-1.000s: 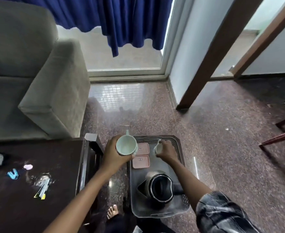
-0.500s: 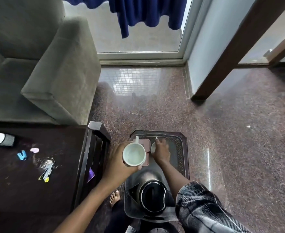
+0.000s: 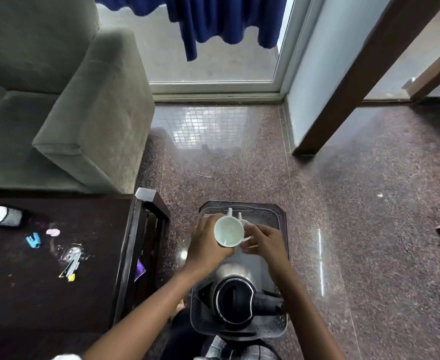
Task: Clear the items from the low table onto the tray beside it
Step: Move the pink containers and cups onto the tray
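White cup in left hand, above tray.

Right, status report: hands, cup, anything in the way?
Left hand gripping cup above tray. Right hand at second cup. Kettle fills tray's near end.

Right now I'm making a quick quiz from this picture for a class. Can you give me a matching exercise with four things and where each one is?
Things:
1. white mug
2. black kettle
3. blue clip
4. blue curtain

Places:
A. hanging over the glass door
B. on the dark low table
C. in the left hand, above the tray
D. standing at the near end of the tray

Pairs: 1-C, 2-D, 3-B, 4-A
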### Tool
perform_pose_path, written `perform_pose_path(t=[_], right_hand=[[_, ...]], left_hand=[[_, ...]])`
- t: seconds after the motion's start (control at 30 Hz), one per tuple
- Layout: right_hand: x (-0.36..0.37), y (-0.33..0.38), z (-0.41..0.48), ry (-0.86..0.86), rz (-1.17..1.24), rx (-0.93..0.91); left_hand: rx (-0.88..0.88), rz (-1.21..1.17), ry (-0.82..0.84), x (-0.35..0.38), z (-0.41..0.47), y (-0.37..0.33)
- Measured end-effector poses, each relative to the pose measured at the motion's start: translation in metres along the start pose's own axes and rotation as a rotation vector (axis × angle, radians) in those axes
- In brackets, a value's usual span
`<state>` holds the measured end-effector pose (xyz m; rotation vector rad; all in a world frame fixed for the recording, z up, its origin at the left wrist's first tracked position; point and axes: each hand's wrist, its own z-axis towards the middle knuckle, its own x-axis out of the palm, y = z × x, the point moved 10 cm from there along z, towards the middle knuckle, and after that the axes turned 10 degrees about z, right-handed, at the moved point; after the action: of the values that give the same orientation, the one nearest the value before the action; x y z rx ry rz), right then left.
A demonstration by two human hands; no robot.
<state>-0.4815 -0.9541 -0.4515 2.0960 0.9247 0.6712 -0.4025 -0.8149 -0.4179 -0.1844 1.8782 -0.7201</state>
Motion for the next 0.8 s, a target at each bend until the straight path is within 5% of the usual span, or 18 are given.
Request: perform_pose_path(t=[0.37,0.8], right_hand=[[-0.058,0.014,0.017,-0.237,-0.435,-0.146],[-0.098,-0.014,0.081,-0.328,-0.797,-0.030]], left_hand=[[0.093,0.129,0.157,0.045,0.004,-0.045],[-0.107,0.131,0.036,0.006,0.004,0.006]])
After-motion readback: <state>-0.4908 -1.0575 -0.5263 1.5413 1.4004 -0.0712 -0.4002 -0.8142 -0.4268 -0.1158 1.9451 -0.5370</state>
